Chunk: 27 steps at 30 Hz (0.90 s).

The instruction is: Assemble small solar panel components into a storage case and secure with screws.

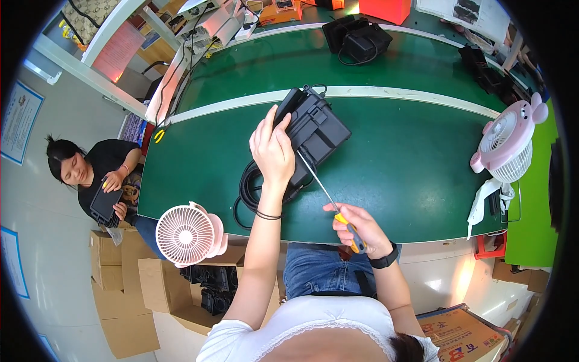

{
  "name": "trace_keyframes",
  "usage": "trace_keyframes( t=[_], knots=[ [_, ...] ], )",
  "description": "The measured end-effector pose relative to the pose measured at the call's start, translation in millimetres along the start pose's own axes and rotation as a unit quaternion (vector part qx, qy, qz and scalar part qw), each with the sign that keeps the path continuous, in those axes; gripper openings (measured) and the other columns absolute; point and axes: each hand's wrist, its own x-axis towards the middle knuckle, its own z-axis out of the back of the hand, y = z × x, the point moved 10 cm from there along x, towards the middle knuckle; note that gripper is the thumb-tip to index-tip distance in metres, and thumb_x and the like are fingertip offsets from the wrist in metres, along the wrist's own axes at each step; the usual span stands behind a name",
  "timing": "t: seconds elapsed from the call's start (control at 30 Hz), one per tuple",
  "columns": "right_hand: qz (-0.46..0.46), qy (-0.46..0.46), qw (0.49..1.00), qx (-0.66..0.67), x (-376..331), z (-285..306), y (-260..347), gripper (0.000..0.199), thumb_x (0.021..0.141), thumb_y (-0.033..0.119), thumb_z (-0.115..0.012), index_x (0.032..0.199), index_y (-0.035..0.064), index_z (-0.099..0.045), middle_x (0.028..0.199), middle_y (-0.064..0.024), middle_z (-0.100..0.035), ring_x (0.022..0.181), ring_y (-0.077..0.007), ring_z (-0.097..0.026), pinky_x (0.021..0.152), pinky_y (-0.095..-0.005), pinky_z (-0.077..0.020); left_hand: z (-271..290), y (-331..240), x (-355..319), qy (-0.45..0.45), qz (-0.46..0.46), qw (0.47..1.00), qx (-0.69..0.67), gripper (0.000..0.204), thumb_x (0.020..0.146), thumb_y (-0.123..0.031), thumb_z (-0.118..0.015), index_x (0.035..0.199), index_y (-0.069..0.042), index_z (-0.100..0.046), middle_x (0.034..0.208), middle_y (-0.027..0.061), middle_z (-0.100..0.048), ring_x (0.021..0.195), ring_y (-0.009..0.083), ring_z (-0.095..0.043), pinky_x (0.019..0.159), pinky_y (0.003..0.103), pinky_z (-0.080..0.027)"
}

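Note:
A black plastic box-like device [323, 128] with a latch on its face lies tilted on the green worktable. My left hand [272, 148] rests over its left side, fingers curled onto the black casing and steadying it. In my right hand [360, 230] is a screwdriver [322, 187] with a yellow and dark handle. Its long thin shaft points up and left, the tip at the device's lower edge near my left hand. Beside my left wrist lies a coiled black cable [247, 188], which appears joined to the device.
A pink fan [186, 235] stands at the table's near left corner, another pink fan [505, 142] at the right. Black devices [362, 43] sit at the back. Yellow-handled pliers [159, 135] lie at left. A co-worker [96, 175] sits left, holding a black device. An open carton [163, 283] is below.

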Motion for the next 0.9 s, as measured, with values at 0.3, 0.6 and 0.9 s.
trace_keyframes(
  t=[0.3,0.6,0.9],
  knots=[
    [0.018,0.052,0.997,-0.059,-27.5,4.6,10.8,0.044,0.107,0.034,-0.043,0.134,0.0001,-0.05,0.073,0.0012,-0.048,0.054,-0.0061,-0.044,0.049,-0.0199,-0.0389,-11.8,-16.1,2.2,0.023,-0.04,0.999,0.022,0.033,0.097,-0.014,-0.046,0.112,-0.009,-0.075,0.134,0.0061,-0.06,0.116,0.0298,-0.057,0.103,0.043,-0.038],
    [0.284,-0.471,0.483,-0.681,-93.7,75.9,133.2,0.042,0.094,0.009,-0.055,0.135,0.0046,-0.054,0.092,-0.0141,-0.064,0.08,-0.03,-0.062,0.073,-0.0385,-0.0537,-8.1,-18.2,7.6,0.034,-0.048,0.997,0.039,0.039,0.101,-0.015,-0.038,0.113,-0.008,-0.074,0.134,0.008,-0.061,0.118,0.0288,-0.057,0.104,0.042,-0.038],
    [0.253,-0.496,0.4,-0.728,-91.1,89.9,132.1,0.046,0.087,0.005,-0.064,0.133,0.0092,-0.058,0.116,-0.0127,-0.061,0.099,-0.0311,-0.059,0.087,-0.0399,-0.0507,-24.6,-72.2,0.0,0.074,-0.138,0.988,0.009,0.03,0.091,-0.011,-0.051,0.107,-0.011,-0.076,0.132,0.002,-0.061,0.112,0.0253,-0.058,0.101,0.041,-0.041]
  ],
)
